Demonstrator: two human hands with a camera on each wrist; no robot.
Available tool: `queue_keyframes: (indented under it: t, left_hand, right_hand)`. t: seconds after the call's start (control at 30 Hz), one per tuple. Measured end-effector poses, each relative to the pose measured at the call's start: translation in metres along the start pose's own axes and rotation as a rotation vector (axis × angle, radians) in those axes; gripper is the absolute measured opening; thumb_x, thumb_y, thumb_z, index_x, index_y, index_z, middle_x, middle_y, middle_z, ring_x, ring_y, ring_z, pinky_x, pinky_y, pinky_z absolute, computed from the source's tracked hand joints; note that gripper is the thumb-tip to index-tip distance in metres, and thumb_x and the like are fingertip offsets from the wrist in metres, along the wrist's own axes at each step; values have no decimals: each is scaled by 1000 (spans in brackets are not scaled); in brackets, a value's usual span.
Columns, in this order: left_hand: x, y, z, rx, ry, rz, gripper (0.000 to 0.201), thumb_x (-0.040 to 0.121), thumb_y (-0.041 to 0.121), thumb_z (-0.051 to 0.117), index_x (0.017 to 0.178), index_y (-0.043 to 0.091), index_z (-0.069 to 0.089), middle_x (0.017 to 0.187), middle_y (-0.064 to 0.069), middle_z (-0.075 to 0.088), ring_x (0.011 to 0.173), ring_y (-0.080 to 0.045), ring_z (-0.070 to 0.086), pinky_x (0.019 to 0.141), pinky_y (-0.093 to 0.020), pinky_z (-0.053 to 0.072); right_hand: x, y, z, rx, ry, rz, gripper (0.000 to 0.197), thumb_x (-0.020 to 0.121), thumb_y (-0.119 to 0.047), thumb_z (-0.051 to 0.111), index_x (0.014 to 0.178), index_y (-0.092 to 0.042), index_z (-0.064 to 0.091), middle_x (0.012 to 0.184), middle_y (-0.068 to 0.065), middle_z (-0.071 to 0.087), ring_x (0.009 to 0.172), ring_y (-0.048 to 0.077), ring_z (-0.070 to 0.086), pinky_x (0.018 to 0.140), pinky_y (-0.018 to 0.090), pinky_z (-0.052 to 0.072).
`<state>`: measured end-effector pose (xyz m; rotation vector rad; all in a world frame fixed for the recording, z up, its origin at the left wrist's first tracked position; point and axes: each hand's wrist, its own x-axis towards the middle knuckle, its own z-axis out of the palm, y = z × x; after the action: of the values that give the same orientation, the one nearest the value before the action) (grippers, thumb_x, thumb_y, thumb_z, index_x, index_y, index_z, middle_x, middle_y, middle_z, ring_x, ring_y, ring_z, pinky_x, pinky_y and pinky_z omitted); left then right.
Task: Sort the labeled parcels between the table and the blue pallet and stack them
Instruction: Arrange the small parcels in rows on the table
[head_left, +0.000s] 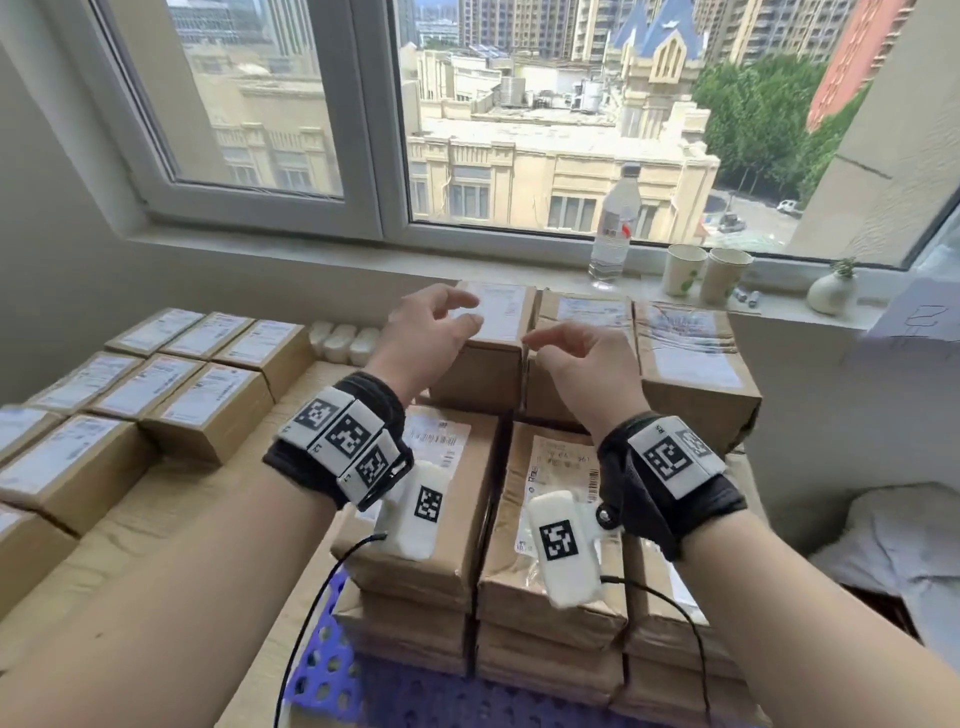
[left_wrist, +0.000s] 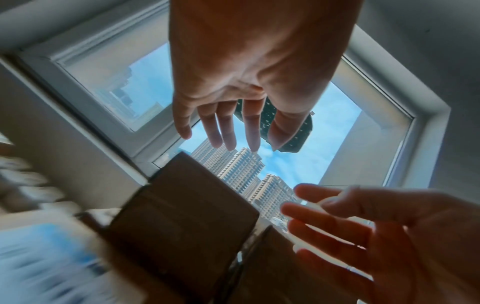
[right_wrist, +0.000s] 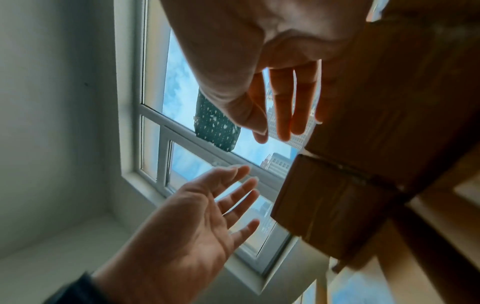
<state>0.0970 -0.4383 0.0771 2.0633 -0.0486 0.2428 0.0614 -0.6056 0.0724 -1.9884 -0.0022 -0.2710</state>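
Both hands hover empty, fingers loosely spread: left hand (head_left: 434, 332) nearer, just over the top parcel (head_left: 485, 340); right hand (head_left: 582, 364) just right of it.

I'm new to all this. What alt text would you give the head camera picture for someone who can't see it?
Two open hands, left hand and right hand, reach over the top parcel of a stack of labeled cardboard parcels on a blue pallet. More parcels cover a table at left, below a window onto city buildings.
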Motion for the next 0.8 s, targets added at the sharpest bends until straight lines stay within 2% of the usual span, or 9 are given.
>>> queue_keyframes:
  t: [0.13, 0.2, 0.33, 0.47, 0.5, 0.57, 0.67, 0.73, 0.8]
  left_hand:
    - [-31, -12, -22, -8, 61, -59, 16, 87, 21, 64, 102, 23, 69, 106, 6, 66, 108, -10, 58, 92, -25, 47]
    - [-46, -20, -36, 15, 105, -87, 14, 87, 19, 64, 99, 24, 68, 107, 6, 67, 108, -10, 59, 95, -28, 47]
    - [-80, -49, -74, 108, 155, -169, 16, 88, 20, 63, 102, 23, 68, 109, 4, 66, 108, -12, 58, 96, -34, 47]
    - [-107, -91, -123, 104, 225, -263, 15, 87, 20, 63, 100, 23, 69, 104, 3, 68, 103, -16, 61, 95, -42, 50]
    - [-112, -100, -135, 69, 245, -294, 14, 87, 19, 63, 98, 23, 69, 102, 2, 68, 101, -17, 62, 94, -42, 51]
    - [-120, -121, -159, 34, 273, -323, 12, 88, 16, 62, 96, 22, 69, 102, 1, 68, 101, -18, 62, 90, -33, 50]
    - [-131, -155, -197, 12, 287, -344, 12, 90, 15, 61, 99, 19, 68, 102, 3, 66, 100, -13, 59, 77, -20, 42]
    - [-137, -179, -226, 4, 292, -370, 12, 90, 17, 62, 99, 20, 69, 100, 5, 66, 99, -12, 58, 76, -20, 40]
    - [-141, -198, -245, 20, 280, -390, 12, 90, 19, 62, 99, 21, 69, 102, 4, 66, 100, -13, 59, 80, -24, 43]
  right_hand:
    - [-12, -10, 23, 45, -80, -74, 23, 82, -12, 58, 79, -29, 72, 86, -12, 70, 87, 1, 62, 78, 14, 45]
    - [-16, -18, 39, 101, -143, -88, 23, 82, -11, 58, 77, -30, 71, 83, -13, 70, 80, -3, 61, 70, 10, 45]
    - [-34, -30, 79, 177, -247, -91, 24, 80, -12, 59, 72, -32, 71, 81, -12, 71, 81, 4, 65, 81, 27, 54]
    - [-58, -44, 123, 158, -317, -105, 23, 80, -9, 59, 77, -27, 73, 85, -9, 72, 88, 5, 65, 81, 23, 51]
    - [-63, -48, 135, 158, -337, -102, 24, 80, -8, 59, 76, -27, 73, 84, -9, 71, 87, 6, 66, 80, 23, 51]
    - [-71, -55, 161, 148, -359, -89, 28, 80, -8, 58, 71, -31, 70, 83, -10, 71, 87, 7, 65, 80, 25, 51]
    - [-83, -66, 206, 112, -363, -55, 27, 80, -10, 58, 71, -32, 70, 83, -10, 70, 86, 7, 64, 79, 25, 50]
    - [-94, -74, 240, 94, -395, -28, 25, 82, -9, 57, 75, -29, 71, 86, -9, 69, 87, 7, 62, 79, 23, 48]
    - [-101, -78, 265, 89, -415, 6, 26, 82, -9, 57, 76, -30, 72, 90, -8, 70, 91, 7, 62, 82, 26, 49]
